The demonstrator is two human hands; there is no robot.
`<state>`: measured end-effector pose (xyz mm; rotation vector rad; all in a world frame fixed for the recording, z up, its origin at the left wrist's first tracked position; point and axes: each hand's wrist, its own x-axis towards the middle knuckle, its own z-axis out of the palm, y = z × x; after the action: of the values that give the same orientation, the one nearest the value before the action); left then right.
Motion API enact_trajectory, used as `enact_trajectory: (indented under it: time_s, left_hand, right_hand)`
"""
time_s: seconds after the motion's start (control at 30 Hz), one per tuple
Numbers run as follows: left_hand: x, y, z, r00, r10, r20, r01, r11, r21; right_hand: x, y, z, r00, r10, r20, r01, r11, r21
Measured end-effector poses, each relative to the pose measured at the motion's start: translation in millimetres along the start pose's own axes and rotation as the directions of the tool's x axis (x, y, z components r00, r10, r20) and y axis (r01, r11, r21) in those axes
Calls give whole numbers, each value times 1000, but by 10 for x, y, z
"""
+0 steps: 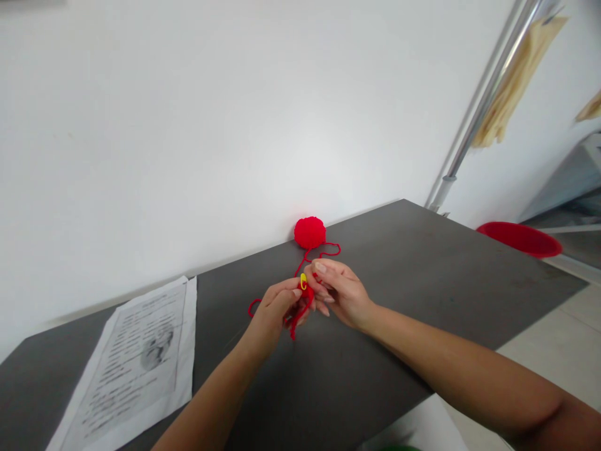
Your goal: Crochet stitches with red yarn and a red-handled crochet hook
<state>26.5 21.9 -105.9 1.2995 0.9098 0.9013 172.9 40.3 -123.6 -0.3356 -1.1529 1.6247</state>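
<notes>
My left hand (279, 304) is closed on a small piece of red crochet work (306, 299), fingers wrapped about it. A yellow stitch marker (303, 281) sits at the top of the piece, beside my left thumb. Close against it on the right, my right hand (342, 289) is pinched, thumb against fingers. A bit of red shows at those fingertips, but what they grip is too small to make out. Behind both hands a ball of red yarn (310, 232) rests by the wall, and its strand runs down toward them. A loop of red yarn (254, 307) sticks out left of my left hand.
A printed sheet of paper (136, 363) lies at the left on the dark grey table (399, 263). White wall (225, 125) rises along the table's back edge. Past the right end are a metal pole (488, 94), hanging cream gloves (516, 84) and a red basin (519, 239).
</notes>
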Motion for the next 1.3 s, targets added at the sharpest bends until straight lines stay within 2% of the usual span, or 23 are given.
enact_trajectory:
  time_s: [0.23, 0.37, 0.53, 0.67, 0.77, 0.87, 0.97, 1.1, 1.23, 1.3]
  left_hand:
    - [-16, -39, -40, 999, 30, 15, -31, 997, 68]
    - [-35, -47, 49, 998, 57, 13, -56, 996, -68]
    - [-68, -79, 230, 997, 66, -31, -71, 977, -203]
    - [-5, -127, 267, 994, 10, -106, -33, 974, -223]
    - [104, -160, 198, 994, 12, -112, -30, 987, -156]
    - [177, -153, 71, 990, 23, -140, -31, 998, -57]
    - [174, -121, -78, 988, -12, -153, 18, 999, 37]
    - [175, -94, -260, 976, -23, -216, 53, 989, 136]
    - [241, -80, -383, 954, 54, -296, 12, 976, 219]
    - [261, -55, -426, 941, 96, -324, -10, 966, 257]
  right_hand:
    - [-5, -6, -5, 1000, 8, 13, -9, 999, 32]
    - [7, -52, 41, 999, 45, 27, -47, 994, 96]
    - [25, -110, 75, 987, 157, 17, -155, 941, 300]
    - [82, -44, -18, 950, 310, -37, -270, 875, 402]
    - [142, 36, -116, 941, 327, -84, -274, 884, 379]
    - [192, 94, -199, 942, 289, -171, -220, 916, 334]
    - [222, 127, -278, 929, 281, -240, -220, 943, 250]
    - [268, 125, -383, 888, 359, -287, -326, 932, 158]
    - [309, 97, -482, 839, 458, -295, -441, 889, 126]
    - [319, 110, -550, 825, 457, -333, -450, 887, 103]
